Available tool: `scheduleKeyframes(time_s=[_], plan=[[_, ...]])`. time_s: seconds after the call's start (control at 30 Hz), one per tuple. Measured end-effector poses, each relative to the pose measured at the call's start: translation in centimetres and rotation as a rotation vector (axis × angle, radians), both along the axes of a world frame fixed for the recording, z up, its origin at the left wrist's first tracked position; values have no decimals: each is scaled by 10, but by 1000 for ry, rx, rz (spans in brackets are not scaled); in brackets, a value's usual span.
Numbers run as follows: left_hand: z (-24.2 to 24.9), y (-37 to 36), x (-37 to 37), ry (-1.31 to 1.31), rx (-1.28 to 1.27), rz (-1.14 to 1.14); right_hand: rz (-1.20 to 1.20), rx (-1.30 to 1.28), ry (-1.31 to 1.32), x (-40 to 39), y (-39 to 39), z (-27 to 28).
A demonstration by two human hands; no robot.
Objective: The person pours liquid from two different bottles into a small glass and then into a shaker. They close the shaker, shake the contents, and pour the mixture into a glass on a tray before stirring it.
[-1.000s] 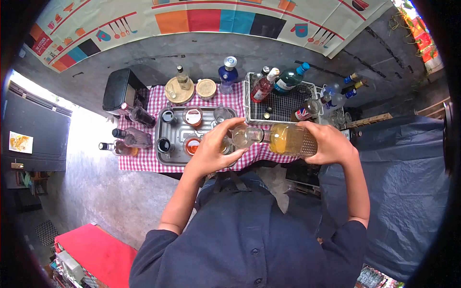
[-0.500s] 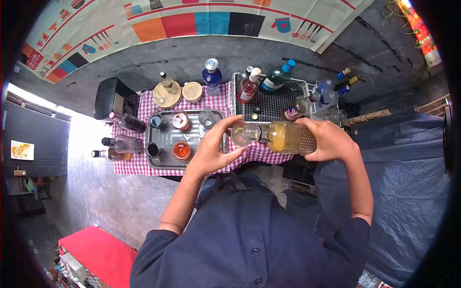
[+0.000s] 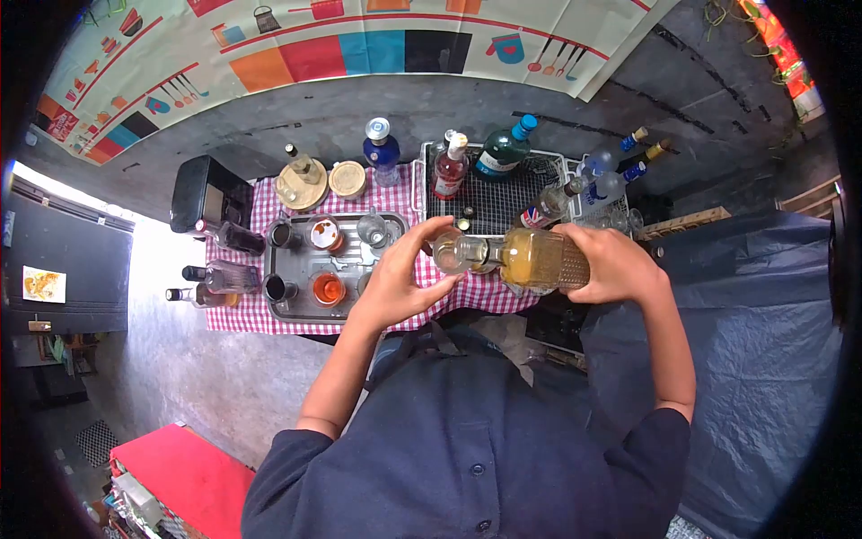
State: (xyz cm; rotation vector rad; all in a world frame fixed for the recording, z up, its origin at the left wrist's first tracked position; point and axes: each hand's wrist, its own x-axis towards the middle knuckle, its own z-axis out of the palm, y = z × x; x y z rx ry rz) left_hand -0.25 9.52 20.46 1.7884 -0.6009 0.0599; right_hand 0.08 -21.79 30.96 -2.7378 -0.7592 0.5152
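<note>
My left hand (image 3: 398,278) curls its fingers and thumb round a small clear glass (image 3: 446,254), held out over the table's front. My right hand (image 3: 620,265) grips the base of a textured glass bottle (image 3: 539,259) with yellowish liquid inside. The bottle lies almost level, its neck pointing left and its mouth at the glass. Left of my hands, a grey tray (image 3: 350,260) carries several glasses, among them a glass of orange-red drink (image 3: 328,289), a dark-looking glass (image 3: 277,289) and a clear glass (image 3: 373,229).
Behind my hands, a wire rack (image 3: 494,199) holds a pink bottle (image 3: 449,171) and a green bottle (image 3: 505,148). More bottles stand to its right. A blue bottle (image 3: 382,148) and a wooden board (image 3: 303,190) are at the back. Several bottles, including a dark bottle (image 3: 235,237), lean left.
The table and its things have shifted slightly left in view as the camera turned. Both hands keep their grips, with the bottle still tilted toward the glass.
</note>
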Motion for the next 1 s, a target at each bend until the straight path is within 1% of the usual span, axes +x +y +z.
scheduleKeyframes(time_s=[0.17,0.57,1.0], plan=[[1,-10,3,-19,24,7,7,31,-9,3,-11,-3],[0,-37,10,24,-12,10,26,-30,-29,14,-31,7],[-4,-60,10,-10,5,48,16,-8,-22,21,-60,-5]])
